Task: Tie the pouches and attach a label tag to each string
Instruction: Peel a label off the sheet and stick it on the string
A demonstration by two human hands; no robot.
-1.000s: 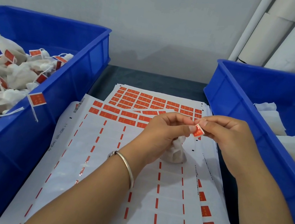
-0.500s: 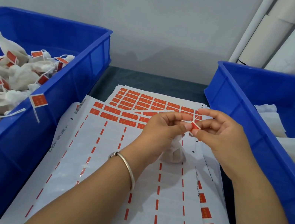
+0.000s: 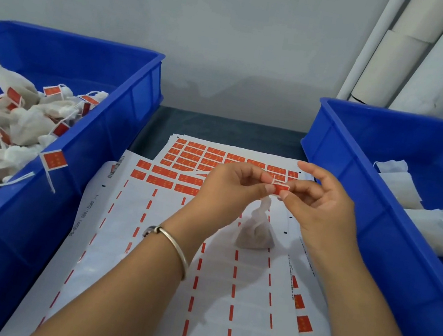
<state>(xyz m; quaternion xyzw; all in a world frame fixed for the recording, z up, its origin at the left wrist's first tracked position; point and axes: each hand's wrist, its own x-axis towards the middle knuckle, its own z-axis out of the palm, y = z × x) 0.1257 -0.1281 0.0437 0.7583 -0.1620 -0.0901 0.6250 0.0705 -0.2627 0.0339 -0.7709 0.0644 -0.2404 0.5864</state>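
Observation:
A small red label tag point(image 3: 280, 189) is pinched between the fingertips of my left hand point(image 3: 228, 189) and my right hand point(image 3: 322, 205), above the sticker sheets. Below it hangs a tied white pouch point(image 3: 255, 230), its neck rising toward the tag; its base rests on or just above the label sheet point(image 3: 158, 260). The string between pouch and tag is too thin to make out. Both hands meet at the tag, thumbs and forefingers closed on it.
A blue bin on the left point(image 3: 73, 172) holds several tied, tagged pouches point(image 3: 16, 127); one tag hangs over its rim. A blue bin on the right point(image 3: 356, 196) holds flat white pouches point(image 3: 425, 219). Red sticker sheets point(image 3: 216, 158) lie at the back; white pipes point(image 3: 395, 50) stand behind.
The tag has been folded flatter between both hands' fingertips. The hands have shifted slightly apart and upward, so the hanging pouch is more exposed below them.

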